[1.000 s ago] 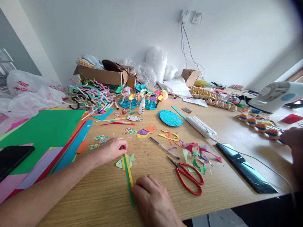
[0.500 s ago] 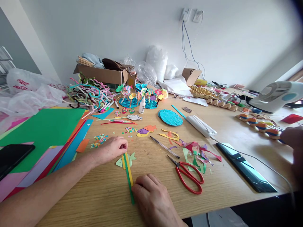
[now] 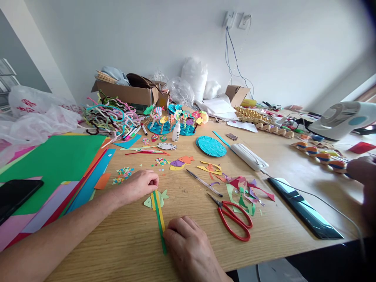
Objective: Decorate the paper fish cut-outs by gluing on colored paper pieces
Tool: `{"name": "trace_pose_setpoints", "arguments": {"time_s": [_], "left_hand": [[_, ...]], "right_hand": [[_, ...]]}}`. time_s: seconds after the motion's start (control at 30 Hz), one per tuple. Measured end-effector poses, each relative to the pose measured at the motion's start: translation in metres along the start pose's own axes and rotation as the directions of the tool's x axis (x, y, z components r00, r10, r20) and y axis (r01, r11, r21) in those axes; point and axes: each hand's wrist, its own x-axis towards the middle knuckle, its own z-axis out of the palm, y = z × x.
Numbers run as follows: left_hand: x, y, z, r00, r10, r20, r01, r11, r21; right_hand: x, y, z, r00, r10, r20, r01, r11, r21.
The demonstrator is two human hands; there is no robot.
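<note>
A light green paper fish (image 3: 148, 202) lies flat on the wooden table, with a green paper strip (image 3: 161, 225) and a yellow paper strip (image 3: 160, 207) across it. My left hand (image 3: 141, 183) is closed on the far ends of these strips, just above the fish. Toward the table's near edge, my right hand (image 3: 189, 244) has its fingers curled against the strips' near part; its fingertips are partly hidden. Right of my right hand are red-handled scissors (image 3: 235, 219), lying slightly apart at the handles. A pen (image 3: 205, 183) rests beyond them.
Paper scraps (image 3: 243, 192) lie beyond the scissors, near a dark phone (image 3: 305, 207). Coloured paper sheets (image 3: 58, 160) and a black phone (image 3: 19, 196) are at left. Blue discs (image 3: 211, 146) and a glue bottle (image 3: 176, 132) stand farther back. Another person's hand (image 3: 362, 170) shows at right.
Both my hands and the strips stay practically where they were. The other person's hand at the right edge has shifted very slightly.
</note>
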Motion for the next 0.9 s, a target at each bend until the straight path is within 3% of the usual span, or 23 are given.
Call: {"name": "trace_pose_setpoints", "arguments": {"time_s": [0.67, 0.9], "left_hand": [[0.001, 0.0, 0.001, 1.0, 0.007, 0.007, -0.008, 1.0, 0.005], [0.001, 0.009, -0.009, 0.998, 0.012, 0.06, -0.014, 0.999, 0.037]], "right_hand": [[0.001, -0.003, -0.004, 0.998, 0.038, 0.053, -0.04, 0.999, 0.029], [0.003, -0.007, -0.012, 0.977, 0.143, 0.161, -0.165, 0.977, 0.136]]}}
